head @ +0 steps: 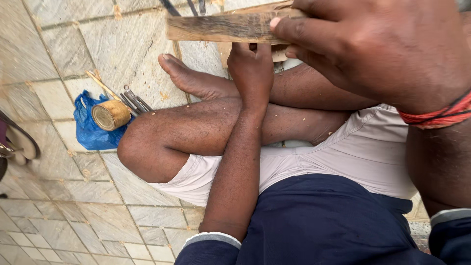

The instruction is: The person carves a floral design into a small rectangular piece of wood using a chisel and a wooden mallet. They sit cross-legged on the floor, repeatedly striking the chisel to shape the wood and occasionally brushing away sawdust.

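Note:
I sit cross-legged on a stone-tiled floor. My right hand [387, 49], with a red thread band on the wrist, is closed over the end of a flat, weathered wooden piece [221, 27] near the top of the view. My left hand [251, 71] reaches forward over my bent knee and grips the same wood from below, its fingers curled under the lower edge. A paler wooden piece [226, 53] shows just beneath. My bare foot [194, 78] lies under the wood.
To the left on the floor lie a blue plastic bag [88, 128], a small round brass-coloured tin [111, 115], several thin metal tools [136, 102] and a light wooden stick [100, 84]. A sandal [19, 140] sits at the far left edge.

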